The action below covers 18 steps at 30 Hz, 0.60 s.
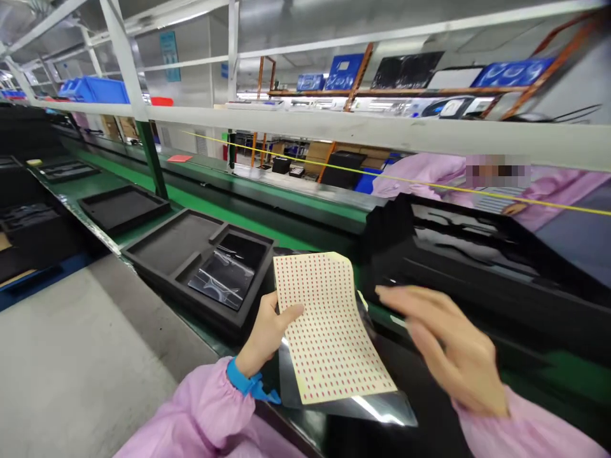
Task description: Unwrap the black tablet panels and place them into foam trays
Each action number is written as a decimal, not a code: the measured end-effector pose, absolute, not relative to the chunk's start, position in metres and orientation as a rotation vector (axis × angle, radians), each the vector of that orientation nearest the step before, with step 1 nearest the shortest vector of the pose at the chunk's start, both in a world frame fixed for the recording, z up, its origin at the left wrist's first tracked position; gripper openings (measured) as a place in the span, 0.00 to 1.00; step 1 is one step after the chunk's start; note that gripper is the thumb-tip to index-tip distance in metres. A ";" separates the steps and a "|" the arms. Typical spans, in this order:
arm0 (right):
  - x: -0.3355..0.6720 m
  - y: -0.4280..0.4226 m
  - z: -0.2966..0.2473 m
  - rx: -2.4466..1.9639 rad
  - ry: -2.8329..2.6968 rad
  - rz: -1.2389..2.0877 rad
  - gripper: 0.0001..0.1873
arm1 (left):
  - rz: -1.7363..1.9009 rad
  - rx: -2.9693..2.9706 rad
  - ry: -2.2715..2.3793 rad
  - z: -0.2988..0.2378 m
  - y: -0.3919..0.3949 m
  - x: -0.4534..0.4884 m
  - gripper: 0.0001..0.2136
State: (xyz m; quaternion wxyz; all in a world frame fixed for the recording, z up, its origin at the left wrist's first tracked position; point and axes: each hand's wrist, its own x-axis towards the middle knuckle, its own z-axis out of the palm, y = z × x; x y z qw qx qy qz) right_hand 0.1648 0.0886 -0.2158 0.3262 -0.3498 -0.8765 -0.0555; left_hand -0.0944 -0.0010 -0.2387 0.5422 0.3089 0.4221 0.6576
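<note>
My left hand (267, 331) grips the left edge of a cream sheet of small red dot stickers (329, 331), thumb on top. The sheet's far corner curls over. Under it lies a dark glossy film or panel (375, 407), its edge catching the light. My right hand (443, 346) is blurred, with its fingers apart and holding nothing. It hovers just right of the sheet, without touching it. A blue band (249, 380) is fastened around my left pink sleeve at the wrist.
A black foam tray (195, 267) holding a plastic-wrapped dark item stands left of the sheet. Black foam stacks (477, 254) rise to the right. Further trays sit along a green conveyor bench. A co-worker in pink sits across it, beyond a yellow cord, under white shelving with blue bins.
</note>
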 end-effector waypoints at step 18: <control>0.144 0.184 -0.266 -1.301 -2.259 -0.433 0.16 | 1.823 0.567 1.267 -0.237 -0.041 -0.158 0.22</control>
